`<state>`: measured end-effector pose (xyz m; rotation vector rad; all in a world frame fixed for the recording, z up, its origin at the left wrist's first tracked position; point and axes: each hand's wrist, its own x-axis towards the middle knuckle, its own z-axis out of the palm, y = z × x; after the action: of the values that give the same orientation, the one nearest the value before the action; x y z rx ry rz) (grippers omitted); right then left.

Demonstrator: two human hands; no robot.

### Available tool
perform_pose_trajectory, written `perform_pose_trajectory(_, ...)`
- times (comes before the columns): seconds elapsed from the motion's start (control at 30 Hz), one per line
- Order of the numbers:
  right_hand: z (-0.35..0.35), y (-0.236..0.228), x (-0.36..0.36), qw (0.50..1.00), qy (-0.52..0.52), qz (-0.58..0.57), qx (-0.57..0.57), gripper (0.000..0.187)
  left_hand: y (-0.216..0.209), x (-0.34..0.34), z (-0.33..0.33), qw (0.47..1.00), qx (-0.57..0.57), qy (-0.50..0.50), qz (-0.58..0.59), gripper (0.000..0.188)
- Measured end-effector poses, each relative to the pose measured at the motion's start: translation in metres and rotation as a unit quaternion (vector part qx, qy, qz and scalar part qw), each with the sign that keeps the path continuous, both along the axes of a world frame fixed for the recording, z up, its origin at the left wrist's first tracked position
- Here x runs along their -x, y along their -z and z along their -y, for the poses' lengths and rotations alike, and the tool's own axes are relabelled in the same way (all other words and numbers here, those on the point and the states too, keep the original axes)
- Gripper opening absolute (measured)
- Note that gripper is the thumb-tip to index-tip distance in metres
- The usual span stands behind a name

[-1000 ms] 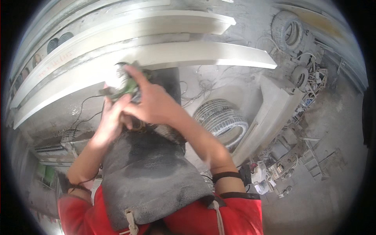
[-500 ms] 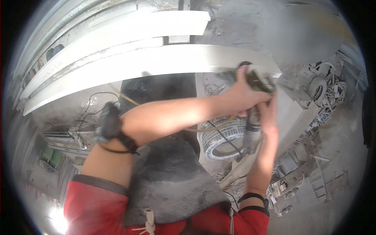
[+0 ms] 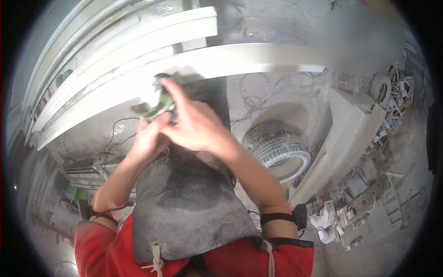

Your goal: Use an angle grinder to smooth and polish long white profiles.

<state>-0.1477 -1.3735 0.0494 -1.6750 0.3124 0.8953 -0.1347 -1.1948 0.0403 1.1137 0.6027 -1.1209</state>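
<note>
Half a second ago both hands were far out to the right, over the end of the long white slab. Now they have swung back to the left and sit together over the middle of that slab. The tyre, which the arms partly covered before, now shows almost whole.

The left hand and the right hand both wrap round a small green angle grinder. The left hand's grip is closed on the tool from below. The right hand's grip is closed on it from the side, with one finger pointing up past the tool. The grinder sits at the near edge of the long white stone slab, about halfway along it. It is blurred, so its disc cannot be made out.

The slab is pale, smooth and flat with straight edges. A second white slab lies just behind it, and it looks the same. A thin black cable loops down over the dusty grey floor under the slabs.

A dark grey leather apron, rough and stained, hangs in front of the person, over red sleeves. A black band goes round the right arm. The black tyre has a ribbed tread and lies flat to the right of the arms. Grey, dusty scraps and tools lie in a pile further right. No labels or signs can be seen clearly.
</note>
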Motion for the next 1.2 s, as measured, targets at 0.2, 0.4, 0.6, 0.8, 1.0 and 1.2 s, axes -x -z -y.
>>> perform_pose_trajectory(0.2, 0.168, -0.005, 0.068, 0.957, 0.284, 0.030, 0.052, 0.082, 0.016, 0.007, 0.214, 0.989, 0.050, 0.131, 0.040, 0.104)
perform_pose_trajectory(0.4, 0.242, -0.001, 0.110, 0.915, 0.360, 0.021, 0.184, 0.083, 0.017, 0.002, 0.293, 0.950, 0.144, 0.275, 0.018, 0.132)
perform_pose_trajectory(0.6, 0.088, 0.047, 0.130, 0.916, 0.323, 0.214, 0.107, 0.099, 0.032, 0.041, 0.138, 0.921, 0.006, 0.256, 0.293, 0.139)
perform_pose_trajectory(0.8, -0.119, 0.089, 0.103, 0.923, 0.240, 0.292, 0.079, 0.089, 0.083, 0.068, -0.097, 0.918, -0.081, 0.173, 0.347, 0.076)
perform_pose_trajectory(1.0, -0.099, 0.084, 0.106, 0.964, 0.184, 0.165, 0.097, 0.086, 0.134, 0.086, -0.102, 0.911, -0.096, 0.149, 0.372, 0.072)
perform_pose_trajectory(1.2, 0.118, 0.107, 0.170, 0.874, 0.430, 0.199, 0.108, 0.068, 0.063, 0.063, 0.201, 0.867, -0.036, 0.361, 0.342, 0.132)
